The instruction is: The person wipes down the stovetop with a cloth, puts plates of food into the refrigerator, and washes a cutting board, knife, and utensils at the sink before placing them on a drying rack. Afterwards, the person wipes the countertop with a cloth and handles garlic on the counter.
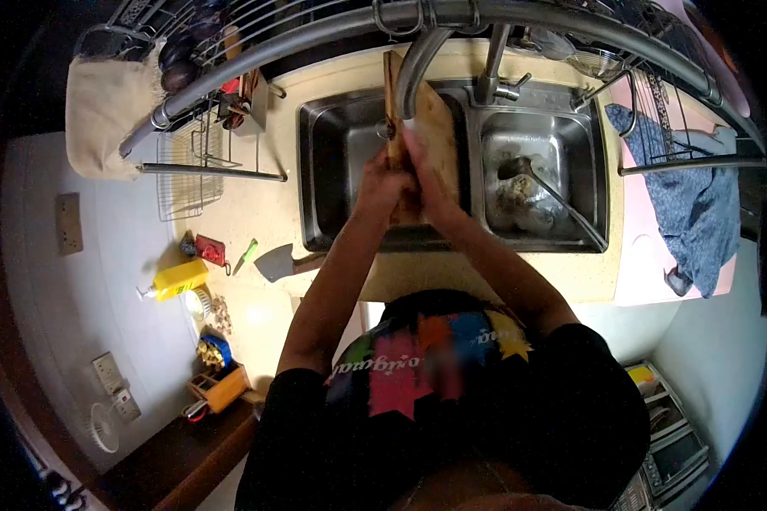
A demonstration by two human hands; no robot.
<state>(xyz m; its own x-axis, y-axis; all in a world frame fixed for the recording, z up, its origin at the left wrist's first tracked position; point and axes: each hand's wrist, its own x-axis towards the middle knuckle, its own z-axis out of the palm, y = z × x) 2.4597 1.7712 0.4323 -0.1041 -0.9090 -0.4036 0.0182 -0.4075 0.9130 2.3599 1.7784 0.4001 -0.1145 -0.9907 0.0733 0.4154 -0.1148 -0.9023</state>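
A wooden cutting board point(440, 128) stands tilted on its edge in the left sink basin point(337, 170), below the curved faucet spout point(412, 81). Its near edge is gripped by my left hand point(385, 186), with the fingers closed round it and partly hidden. My right hand point(429, 175) lies along the board's face, fingers stretched out towards the spout. On the counter to the left are a cleaver point(274, 264) and a small green-handled knife point(247, 252), both apart from my hands.
A ladle point(562, 203) leans in the right basin point(496, 128) among wet dishes. Overhead runs a metal dish rack point(268, 58). A yellow bottle point(181, 279) and a red item point(210, 249) stand left; a blue cloth point(682, 196) hangs right.
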